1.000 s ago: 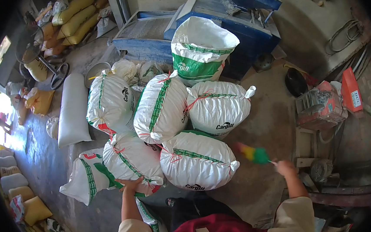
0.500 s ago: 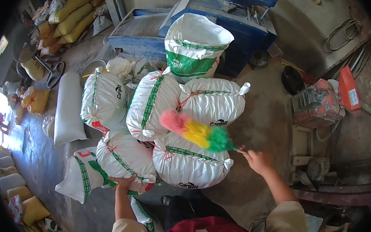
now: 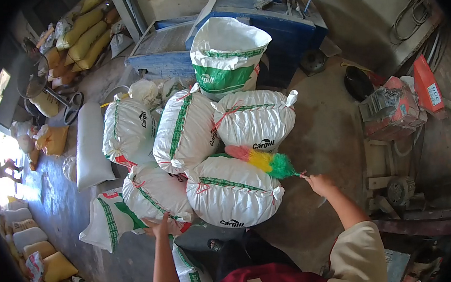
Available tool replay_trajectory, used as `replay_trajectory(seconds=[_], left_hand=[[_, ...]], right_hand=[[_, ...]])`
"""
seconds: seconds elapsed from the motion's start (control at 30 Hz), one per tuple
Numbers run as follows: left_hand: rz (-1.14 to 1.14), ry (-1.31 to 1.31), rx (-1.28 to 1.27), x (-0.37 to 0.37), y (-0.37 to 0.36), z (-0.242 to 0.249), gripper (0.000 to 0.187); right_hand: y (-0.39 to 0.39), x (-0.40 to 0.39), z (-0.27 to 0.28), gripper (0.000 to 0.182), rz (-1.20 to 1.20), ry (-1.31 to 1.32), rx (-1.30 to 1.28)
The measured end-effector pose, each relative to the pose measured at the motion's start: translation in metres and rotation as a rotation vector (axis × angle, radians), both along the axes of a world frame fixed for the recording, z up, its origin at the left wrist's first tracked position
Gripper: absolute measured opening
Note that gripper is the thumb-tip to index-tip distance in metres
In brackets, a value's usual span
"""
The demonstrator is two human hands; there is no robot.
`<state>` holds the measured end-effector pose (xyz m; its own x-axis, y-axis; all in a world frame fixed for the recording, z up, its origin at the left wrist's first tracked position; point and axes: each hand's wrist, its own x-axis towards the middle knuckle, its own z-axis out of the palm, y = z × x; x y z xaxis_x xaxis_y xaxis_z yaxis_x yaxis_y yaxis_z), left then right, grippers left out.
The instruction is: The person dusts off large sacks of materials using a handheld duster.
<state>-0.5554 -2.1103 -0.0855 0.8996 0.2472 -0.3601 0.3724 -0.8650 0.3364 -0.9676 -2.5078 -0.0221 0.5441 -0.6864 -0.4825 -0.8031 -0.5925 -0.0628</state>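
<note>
My right hand (image 3: 321, 184) is closed round the thin handle of a pink, yellow and green duster (image 3: 263, 160). The duster's fluffy head lies against the white sack (image 3: 234, 190) at the front and reaches towards the sack behind it (image 3: 255, 120). My left hand (image 3: 157, 225) rests with fingers apart on the lower end of another tied sack (image 3: 155, 191). More full white sacks (image 3: 182, 128) with green bands are packed close around these.
Behind the sacks stand an open-topped white and green bag (image 3: 230, 61) and a blue machine (image 3: 258, 16). At the right are a red machine (image 3: 395, 109) and a motor (image 3: 400, 191). Yellow sacks (image 3: 88, 40) are piled at the back left.
The duster has moved right and lower, its head now nearer the gap between the two right-hand sacks. My right hand has shifted slightly right. The whole view has turned a little.
</note>
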Motion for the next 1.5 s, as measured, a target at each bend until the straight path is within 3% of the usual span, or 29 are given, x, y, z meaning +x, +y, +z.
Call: replay_trajectory(seconds=[0.1,0.17,0.23,0.33,0.4,0.47,0.53,0.6,0.7,0.8,0.87,0.9,0.97,1.07,1.17,1.23,1.27,1.3,1.37,1.4,1.47,1.5], left_hand=[[-0.153,-0.155,-0.083,-0.025,-0.034,0.011,0.104],[-0.337,-0.248,-0.149,-0.028,-0.063,0.001,0.082],[-0.356,-0.305,-0.375,-0.026,-0.106,-0.023,0.069],[-0.305,-0.138,-0.514,-0.024,-0.170,-0.024,0.058],[-0.195,-0.121,-0.165,-0.040,-0.202,-0.008,0.052],[-0.192,-0.156,-0.111,-0.038,-0.214,-0.008,0.050],[-0.183,-0.309,0.025,-0.047,-0.218,-0.010,0.047],[-0.197,-0.306,0.047,-0.048,-0.216,-0.017,0.048],[-0.220,-0.300,0.079,-0.043,-0.218,-0.020,0.051],[-0.225,-0.269,0.043,-0.043,-0.218,-0.018,0.049],[-0.242,-0.254,0.049,-0.044,-0.218,-0.017,0.050],[-0.237,-0.238,0.051,-0.042,-0.219,-0.018,0.051],[-0.268,-0.244,0.043,-0.040,-0.219,-0.021,0.054],[-0.215,-0.208,-0.018,-0.046,-0.223,-0.010,0.060],[-0.219,-0.249,-0.050,-0.045,-0.221,-0.021,0.059],[-0.260,-0.239,-0.106,-0.036,-0.213,-0.040,0.060],[-0.223,-0.290,-0.299,-0.026,-0.202,-0.064,0.061],[-0.186,-0.336,-0.495,-0.016,-0.195,-0.081,0.063],[-0.152,-0.282,-0.523,-0.007,-0.188,-0.089,0.065],[-0.084,-0.228,-0.546,-0.002,-0.185,-0.091,0.066],[-0.085,-0.267,-0.557,0.011,-0.173,-0.103,0.069],[-0.086,-0.289,-0.591,0.010,-0.177,-0.101,0.071]], right_hand=[[-0.001,-0.019,-0.001,0.036,-0.019,0.051,-0.005],[-0.002,-0.034,-0.002,0.036,-0.036,0.073,-0.016],[-0.004,-0.052,-0.001,0.038,-0.042,0.146,-0.039],[-0.014,-0.122,-0.006,0.038,-0.046,0.429,-0.120],[-0.011,-0.143,0.002,0.038,-0.016,0.460,-0.152],[0.002,-0.130,0.031,0.036,-0.102,0.346,-0.136],[0.023,-0.117,0.033,0.030,-0.081,0.051,-0.140],[0.046,-0.108,0.014,0.025,-0.104,-0.085,-0.038],[0.087,-0.114,-0.043,0.034,-0.271,-0.211,0.070],[0.096,-0.122,-0.083,0.037,-0.442,-0.026,0.147],[0.106,-0.130,-0.102,0.043,-0.497,0.419,0.302],[0.113,-0.130,-0.111,0.043,-0.522,0.410,0.317],[0.129,-0.130,-0.123,0.049,-0.524,0.185,0.260],[0.144,-0.068,-0.108,0.048,-0.720,-0.006,0.325],[0.196,-0.048,-0.160,0.048,-0.792,-0.473,0.224],[0.228,-0.040,-0.202,0.049,-0.826,-0.568,0.256],[0.235,-0.037,-0.221,0.050,-0.848,-0.653,0.283],[0.236,-0.036,-0.239,0.050,-0.874,-0.667,0.285],[0.232,-0.038,-0.273,0.050,-0.916,-0.127,0.425],[0.221,-0.036,-0.278,0.050,-0.926,-0.138,0.439],[0.189,-0.027,-0.264,0.052,-1.296,-0.295,0.620],[0.188,-0.025,-0.275,0.052,-1.302,-0.303,0.637]])
